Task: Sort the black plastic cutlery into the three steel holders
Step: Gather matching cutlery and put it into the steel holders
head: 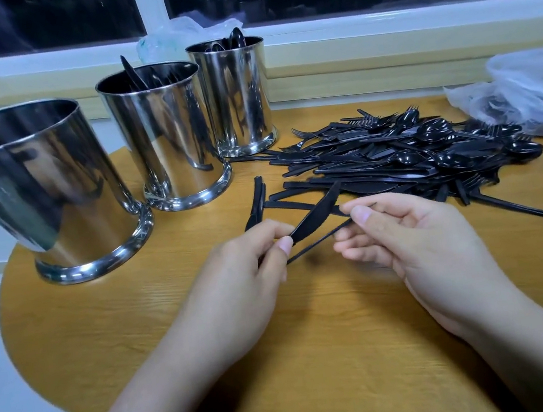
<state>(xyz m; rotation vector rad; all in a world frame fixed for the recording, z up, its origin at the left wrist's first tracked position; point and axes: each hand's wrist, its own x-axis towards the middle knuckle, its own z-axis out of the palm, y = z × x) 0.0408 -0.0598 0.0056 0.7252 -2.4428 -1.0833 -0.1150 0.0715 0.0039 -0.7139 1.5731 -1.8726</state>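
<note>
Black plastic knife [313, 216] at frame centre, held above the tabletop [173, 308]; left hand [250, 264] pinches its near end, fingers curled; right hand [416, 238] fingers curled, pinching a thin black plastic handle [319, 241] that runs just below the knife; heap of black plastic cutlery [404, 150] right of centre; three shiny steel cylindrical holders [164, 133] at left, two farther ones holding pieces; crumpled clear plastic bag [524, 89] at right edge.

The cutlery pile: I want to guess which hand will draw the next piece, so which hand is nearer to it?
Right. The right hand lies at the near edge of the cutlery pile, fingertips almost on it. The left hand, pinching a knife, sits farther left, nearer the steel holders.
</note>
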